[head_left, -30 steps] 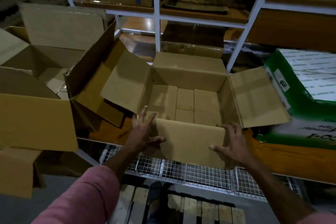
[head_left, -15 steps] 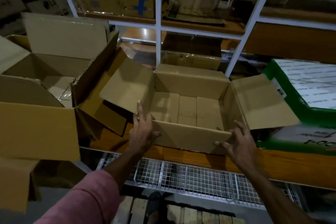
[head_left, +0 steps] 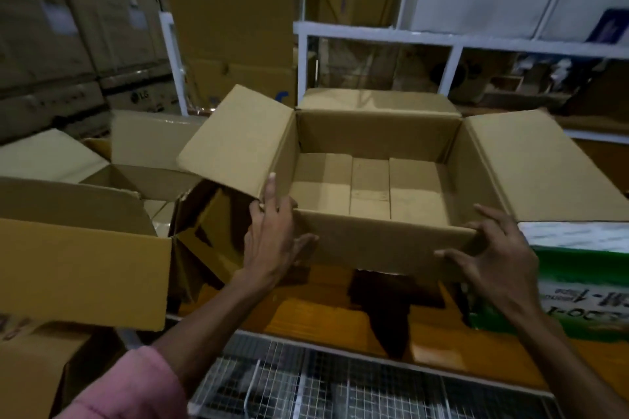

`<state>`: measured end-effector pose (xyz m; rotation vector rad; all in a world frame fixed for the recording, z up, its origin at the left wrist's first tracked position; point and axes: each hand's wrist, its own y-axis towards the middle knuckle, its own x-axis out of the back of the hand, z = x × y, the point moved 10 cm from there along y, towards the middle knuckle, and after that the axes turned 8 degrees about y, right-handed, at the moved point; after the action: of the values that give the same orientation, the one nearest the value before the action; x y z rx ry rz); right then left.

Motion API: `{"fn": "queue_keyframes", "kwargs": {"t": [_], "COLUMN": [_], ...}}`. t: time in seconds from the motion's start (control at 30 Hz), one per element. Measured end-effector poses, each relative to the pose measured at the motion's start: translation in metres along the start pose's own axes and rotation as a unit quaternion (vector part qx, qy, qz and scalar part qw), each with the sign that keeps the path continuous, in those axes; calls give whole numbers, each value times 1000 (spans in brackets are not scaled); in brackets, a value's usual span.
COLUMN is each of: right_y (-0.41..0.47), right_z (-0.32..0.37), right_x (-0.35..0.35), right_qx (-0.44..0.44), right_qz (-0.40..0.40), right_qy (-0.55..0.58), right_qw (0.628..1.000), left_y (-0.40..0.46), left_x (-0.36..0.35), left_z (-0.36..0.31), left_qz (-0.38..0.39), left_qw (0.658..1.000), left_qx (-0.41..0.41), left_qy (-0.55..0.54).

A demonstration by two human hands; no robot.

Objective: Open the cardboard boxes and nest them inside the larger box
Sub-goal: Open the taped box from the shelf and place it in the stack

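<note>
An open brown cardboard box (head_left: 371, 241) with its flaps spread outward hangs just above the wooden shelf (head_left: 316, 313), casting a shadow below. My left hand (head_left: 270, 241) wraps its near left corner, fingers up the side wall and thumb on the front wall. At the near right corner, my right hand (head_left: 493, 255) grips the box with spread fingers. The box's inside shows only its folded bottom panels. A larger open cardboard box (head_left: 78, 265) stands to the left, its flaps up and its right flap touching the held box's left flap.
A green and white carton (head_left: 585, 286) lies on the shelf right beside my right hand. White rack posts (head_left: 452, 68) rise behind the box. Printed cartons (head_left: 68, 44) are stacked at the back left. Wire mesh (head_left: 306, 384) runs below the shelf's front edge.
The box has risen off the shelf between my hands. Its near flap, earlier tilted up toward me, now hangs down. My view has lifted toward the rack.
</note>
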<state>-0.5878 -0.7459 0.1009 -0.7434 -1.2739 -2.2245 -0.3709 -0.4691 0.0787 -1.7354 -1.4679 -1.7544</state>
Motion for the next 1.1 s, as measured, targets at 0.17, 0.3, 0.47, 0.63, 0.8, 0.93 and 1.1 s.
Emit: {"fn": "queue_keyframes", "kwargs": {"t": [0.17, 0.3, 0.47, 0.63, 0.8, 0.93, 1.1], "right_y": [37, 62, 83, 113, 135, 144, 152], "right_z": [50, 103, 171, 250, 344, 415, 488], "right_x": [33, 36, 15, -24, -90, -165, -248], "right_qx": [35, 58, 80, 107, 124, 104, 72], "right_qz": [-29, -44, -50, -38, -49, -35, 8], "right_qy": [28, 47, 73, 81, 87, 97, 90], "right_qw": [999, 996, 993, 990, 987, 989, 993], "left_y": [28, 46, 60, 74, 95, 117, 145], "left_x": [63, 115, 175, 227, 259, 272, 264], "left_z": [7, 38, 104, 181, 291, 389, 495], "left_qz": [-38, -62, -97, -128, -136, -127, -82], "left_qw": [999, 997, 991, 985, 982, 981, 986], "left_qx": [3, 7, 19, 27, 32, 35, 47], "left_qy": [1, 56, 93, 110, 125, 141, 134]}}
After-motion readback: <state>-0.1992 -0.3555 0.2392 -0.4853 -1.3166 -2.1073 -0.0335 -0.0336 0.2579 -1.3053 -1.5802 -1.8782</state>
